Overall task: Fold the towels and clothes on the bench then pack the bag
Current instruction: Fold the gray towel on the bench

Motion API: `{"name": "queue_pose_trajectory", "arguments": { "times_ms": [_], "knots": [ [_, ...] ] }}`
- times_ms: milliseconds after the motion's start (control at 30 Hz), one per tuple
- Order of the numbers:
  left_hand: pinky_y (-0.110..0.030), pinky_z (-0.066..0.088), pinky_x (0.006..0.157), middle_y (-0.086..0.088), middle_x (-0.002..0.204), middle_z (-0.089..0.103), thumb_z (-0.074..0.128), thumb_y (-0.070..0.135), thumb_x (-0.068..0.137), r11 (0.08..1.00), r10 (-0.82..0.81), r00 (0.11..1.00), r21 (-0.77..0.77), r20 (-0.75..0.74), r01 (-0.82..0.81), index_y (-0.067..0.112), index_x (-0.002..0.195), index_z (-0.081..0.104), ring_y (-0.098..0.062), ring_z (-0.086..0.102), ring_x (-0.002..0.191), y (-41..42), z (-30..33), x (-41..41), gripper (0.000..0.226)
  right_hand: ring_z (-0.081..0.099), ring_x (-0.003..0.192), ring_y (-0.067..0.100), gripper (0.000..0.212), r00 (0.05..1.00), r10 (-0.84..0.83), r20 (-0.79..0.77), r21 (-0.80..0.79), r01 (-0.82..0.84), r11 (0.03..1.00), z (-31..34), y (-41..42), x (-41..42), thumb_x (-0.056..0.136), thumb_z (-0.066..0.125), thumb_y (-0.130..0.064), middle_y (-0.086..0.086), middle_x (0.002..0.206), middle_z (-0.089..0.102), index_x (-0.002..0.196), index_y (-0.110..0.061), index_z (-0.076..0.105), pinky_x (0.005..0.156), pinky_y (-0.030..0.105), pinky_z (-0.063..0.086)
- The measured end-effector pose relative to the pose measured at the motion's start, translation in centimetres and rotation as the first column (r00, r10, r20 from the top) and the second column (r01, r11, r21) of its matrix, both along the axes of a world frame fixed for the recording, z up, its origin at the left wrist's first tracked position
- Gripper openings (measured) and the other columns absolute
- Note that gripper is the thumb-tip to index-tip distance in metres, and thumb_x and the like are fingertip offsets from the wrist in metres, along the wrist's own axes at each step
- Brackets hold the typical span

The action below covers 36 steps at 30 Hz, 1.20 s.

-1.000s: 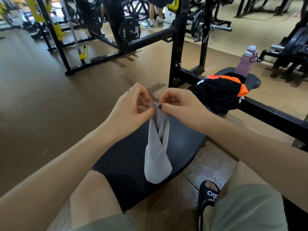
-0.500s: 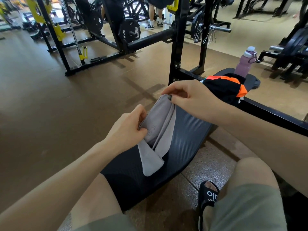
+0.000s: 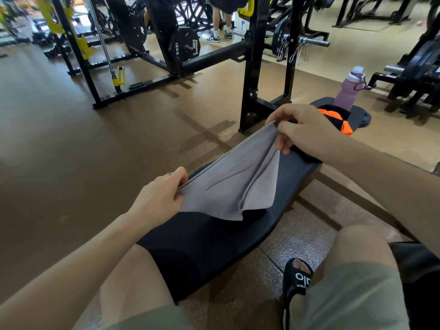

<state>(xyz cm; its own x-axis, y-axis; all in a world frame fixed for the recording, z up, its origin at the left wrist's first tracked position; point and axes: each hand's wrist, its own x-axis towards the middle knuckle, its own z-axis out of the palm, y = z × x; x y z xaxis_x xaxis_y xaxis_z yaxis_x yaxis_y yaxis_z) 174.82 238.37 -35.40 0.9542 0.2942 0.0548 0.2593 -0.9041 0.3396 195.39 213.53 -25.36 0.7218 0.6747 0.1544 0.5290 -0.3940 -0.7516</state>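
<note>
A grey towel is stretched over the black bench pad, doubled over with its loose end hanging down toward the pad. My left hand pinches its near corner. My right hand pinches the far corner, higher and further along the bench. Behind my right hand lies a black and orange garment on the bench, partly hidden by the hand.
A purple water bottle stands at the bench's far end. A black rack post and a barbell with plates rise just beyond. My knees and a black sandal frame the bench. A person stands behind the rack.
My hands have drawn apart from a joined pinch. The left came back toward me and the right went further along the bench, spreading the towel out between them.
</note>
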Motion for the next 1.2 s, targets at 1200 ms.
{"name": "queue_pose_trajectory", "arguments": {
  "times_ms": [1200],
  "knots": [
    [-0.037,0.055,0.056,-0.008,0.103,0.044,0.052,-0.018,0.068,0.707,-0.318,0.945,0.644,-0.078,0.291,0.01,0.115,0.045,-0.024,0.053,0.075,6.0,2.3,-0.9,0.056,0.066,0.068,0.008,0.03,0.842,0.415,0.343,-0.396,-0.271,0.877,-1.9,-4.3,0.7,0.094,0.046,-0.003,-0.01,0.097,0.056,0.106,-0.03,0.053,0.061,0.023,0.052]
  ]
}}
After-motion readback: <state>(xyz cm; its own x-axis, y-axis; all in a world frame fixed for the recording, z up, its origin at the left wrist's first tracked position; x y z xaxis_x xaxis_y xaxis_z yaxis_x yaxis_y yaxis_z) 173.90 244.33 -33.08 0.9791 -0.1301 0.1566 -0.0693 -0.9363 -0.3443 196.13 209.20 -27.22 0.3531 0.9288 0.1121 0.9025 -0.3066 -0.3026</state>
